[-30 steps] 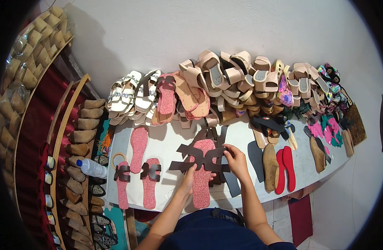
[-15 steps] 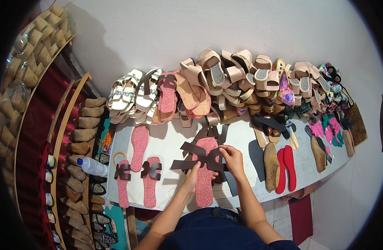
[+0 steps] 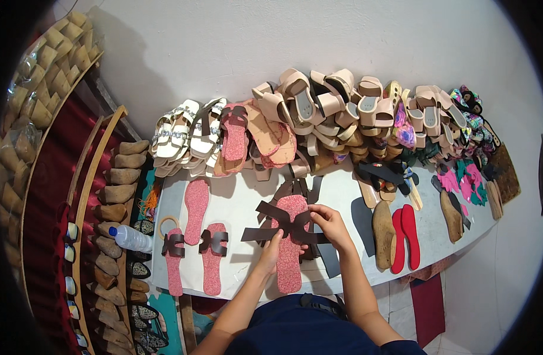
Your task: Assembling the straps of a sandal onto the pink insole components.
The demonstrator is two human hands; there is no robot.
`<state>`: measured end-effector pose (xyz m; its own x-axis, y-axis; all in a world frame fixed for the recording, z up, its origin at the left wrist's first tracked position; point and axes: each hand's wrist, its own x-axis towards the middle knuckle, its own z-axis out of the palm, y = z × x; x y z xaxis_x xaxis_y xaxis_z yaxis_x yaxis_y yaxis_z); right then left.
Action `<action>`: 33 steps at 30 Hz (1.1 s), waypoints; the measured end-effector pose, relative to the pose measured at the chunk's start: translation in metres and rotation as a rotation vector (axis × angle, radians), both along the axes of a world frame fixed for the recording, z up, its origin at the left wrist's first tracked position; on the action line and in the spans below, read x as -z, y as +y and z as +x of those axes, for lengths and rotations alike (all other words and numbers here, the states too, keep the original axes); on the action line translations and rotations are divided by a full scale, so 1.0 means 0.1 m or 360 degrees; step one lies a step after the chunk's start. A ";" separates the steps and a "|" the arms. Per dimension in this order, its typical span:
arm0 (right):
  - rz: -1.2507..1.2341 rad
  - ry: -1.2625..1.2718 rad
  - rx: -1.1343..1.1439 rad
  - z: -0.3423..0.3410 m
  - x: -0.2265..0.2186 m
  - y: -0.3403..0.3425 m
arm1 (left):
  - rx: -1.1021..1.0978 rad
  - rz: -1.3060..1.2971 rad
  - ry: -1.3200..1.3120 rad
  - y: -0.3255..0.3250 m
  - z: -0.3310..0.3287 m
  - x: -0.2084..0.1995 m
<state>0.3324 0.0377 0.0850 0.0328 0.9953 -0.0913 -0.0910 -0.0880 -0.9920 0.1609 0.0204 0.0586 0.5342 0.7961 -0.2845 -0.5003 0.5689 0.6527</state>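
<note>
Pinching dark straps (image 3: 283,228) across pink insole (image 3: 290,251), fingers (image 3: 314,214) on top

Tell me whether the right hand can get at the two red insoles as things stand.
Probably yes: the right hand rests on the dark straps, and only bare table and a wooden last lie before the red insoles.

Left hand (image 3: 271,247) slid up the pink insole (image 3: 290,248) onto the dark brown crossed straps (image 3: 283,226); right hand (image 3: 330,223) shifted slightly left along them.
</note>
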 end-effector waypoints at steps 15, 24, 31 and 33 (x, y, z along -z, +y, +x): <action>-0.0101 0.0387 -0.0142 -0.05 -0.21 -0.07 | -0.0069 0.0050 0.0149 0.04 0.04 0.01; 0.0021 0.0460 0.0154 -0.14 0.06 -0.08 | -0.0264 0.0083 0.0228 0.03 0.15 0.15; -0.0033 0.0540 0.0158 -0.14 0.04 -0.08 | -0.0219 0.0023 0.0153 0.06 0.10 0.19; -0.0095 0.0457 -0.0003 -0.08 0.01 -0.07 | -0.0125 0.0051 0.0080 0.05 0.10 0.08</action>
<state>0.3246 0.0309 0.0842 -0.0047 0.9879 -0.1547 -0.3668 -0.1457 -0.9188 0.1705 0.0250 0.0502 0.4556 0.8439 -0.2833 -0.5085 0.5079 0.6953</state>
